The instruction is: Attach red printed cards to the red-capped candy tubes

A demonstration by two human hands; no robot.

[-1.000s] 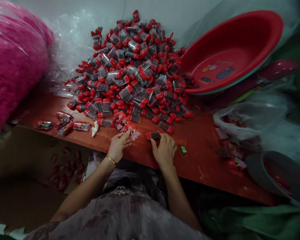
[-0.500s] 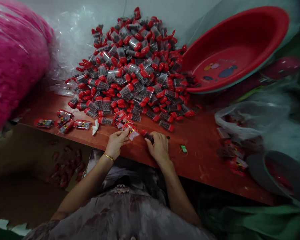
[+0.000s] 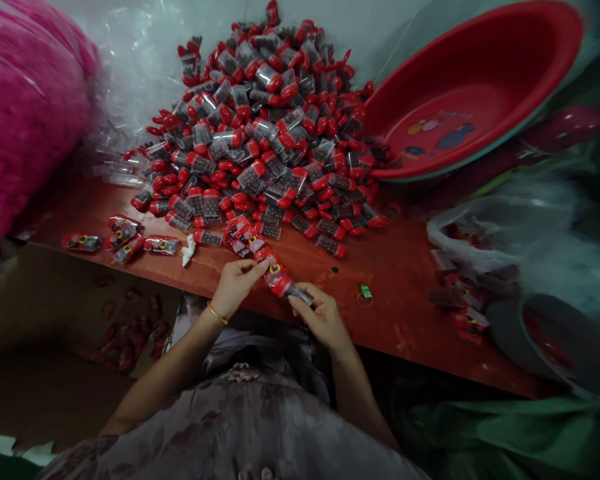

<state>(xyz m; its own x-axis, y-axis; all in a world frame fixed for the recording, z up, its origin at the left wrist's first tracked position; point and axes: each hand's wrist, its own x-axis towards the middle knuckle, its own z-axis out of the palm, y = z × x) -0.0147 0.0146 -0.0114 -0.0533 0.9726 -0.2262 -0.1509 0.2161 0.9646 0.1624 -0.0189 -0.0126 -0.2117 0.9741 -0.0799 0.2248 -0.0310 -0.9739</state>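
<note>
- The left hand [image 3: 236,285] sat just left of the frame's centre, palm turned down, its fingers curled and its thumb and forefinger pinched together toward the right.
- A thin gold bangle [image 3: 218,313] circled the left wrist.
- The bare left forearm ran from the wrist down to the lower left of the frame.
- The right hand [image 3: 319,319] lay slightly lower and right of centre, fingers bent inward, thumb and forefinger closed in a pinch pointing up and left.
- The two pinches were near each other, fingertips apart.
- The bare right forearm slanted down toward the lower right.
</note>
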